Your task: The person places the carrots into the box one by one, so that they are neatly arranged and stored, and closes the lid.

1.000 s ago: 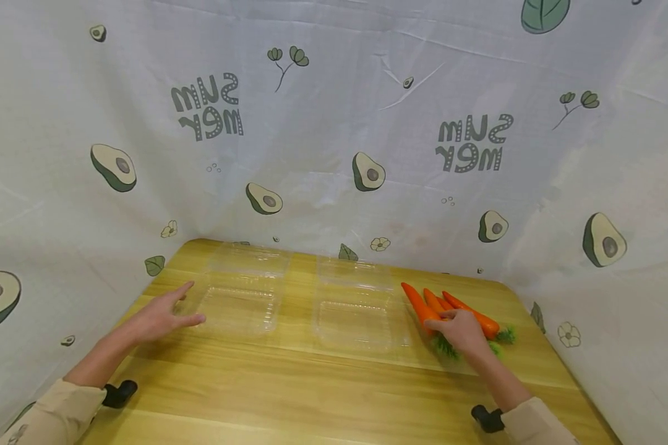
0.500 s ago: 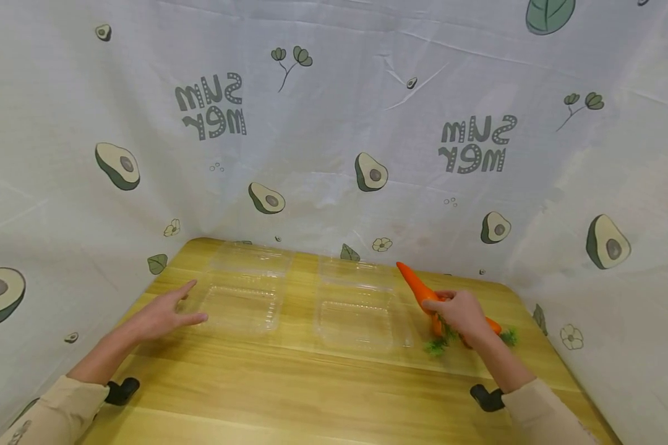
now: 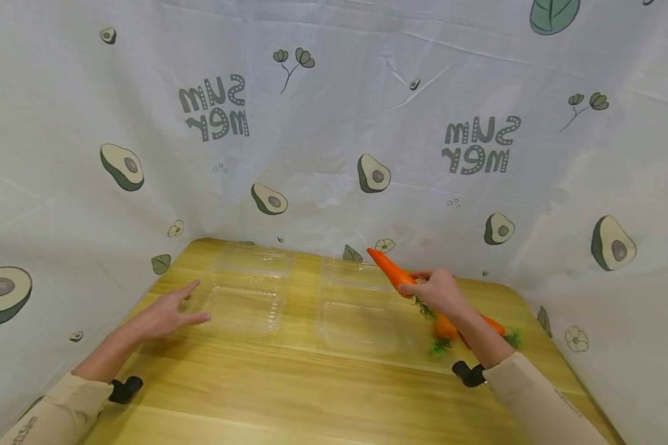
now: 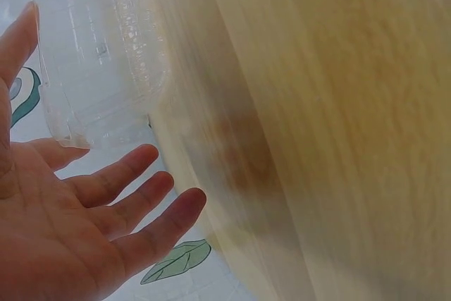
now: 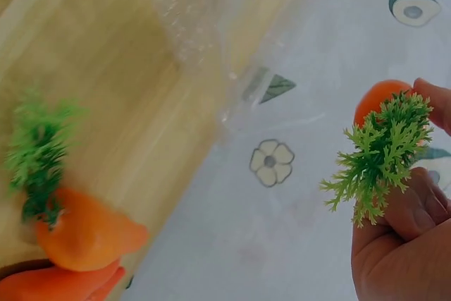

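My right hand pinches an orange carrot near its leafy end, its tip pointing up and left. In the right wrist view the carrot's green top hangs by the fingers. Below the wrist, more carrots lie on the table, partly hidden by the forearm. A clear plastic box with its lid raised at the back stands left of the carrots. Beside a second clear box, at its left side, is my left hand, fingers spread and holding nothing.
The boxes stand side by side toward the back of the wooden table. A white printed cloth hangs close behind the table and along both sides. Black wrist mounts stick out at the sleeves.
My right hand has lifted one carrot off the pile and carried it up and left toward the right box. The left hand stays beside the left box.
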